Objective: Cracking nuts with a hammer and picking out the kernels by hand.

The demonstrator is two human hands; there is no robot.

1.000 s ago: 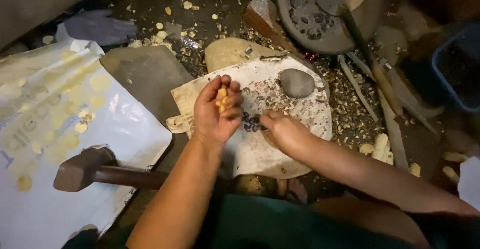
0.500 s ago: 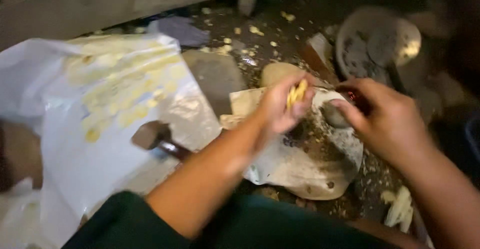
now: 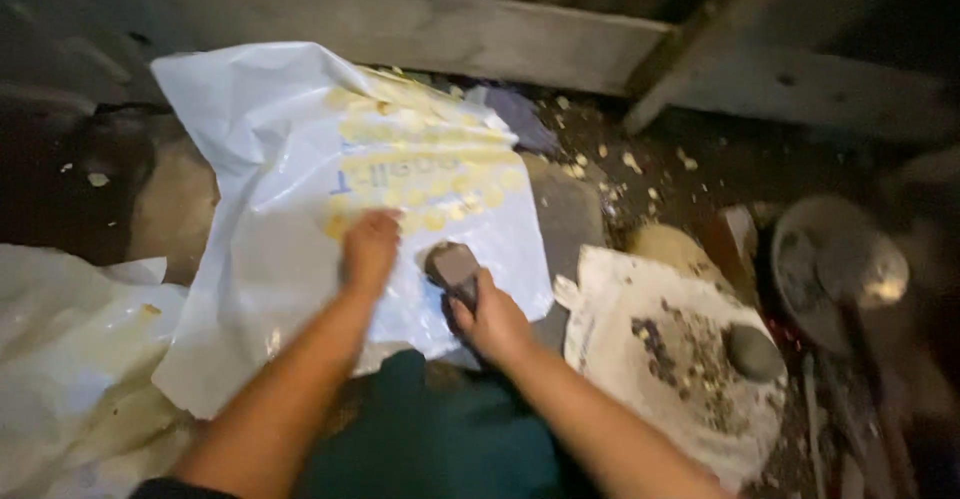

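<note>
Fingers of right hand (image 3: 492, 321) clamped on blunt hammer (image 3: 452, 264); left hand (image 3: 370, 249) fingers curled on crinkled white sheet (image 3: 270, 259).

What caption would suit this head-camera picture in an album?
Left hand rests on a white plastic sheet strewn with yellow pieces; right hand grips a hammer.

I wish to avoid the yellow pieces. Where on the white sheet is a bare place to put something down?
The white sheet is bare along its lower left part, below the yellow pieces and left of the left hand. Its upper left corner also looks bare. The middle is crowded: rows of yellow pieces, both hands, and the hammer under the right hand.
</note>
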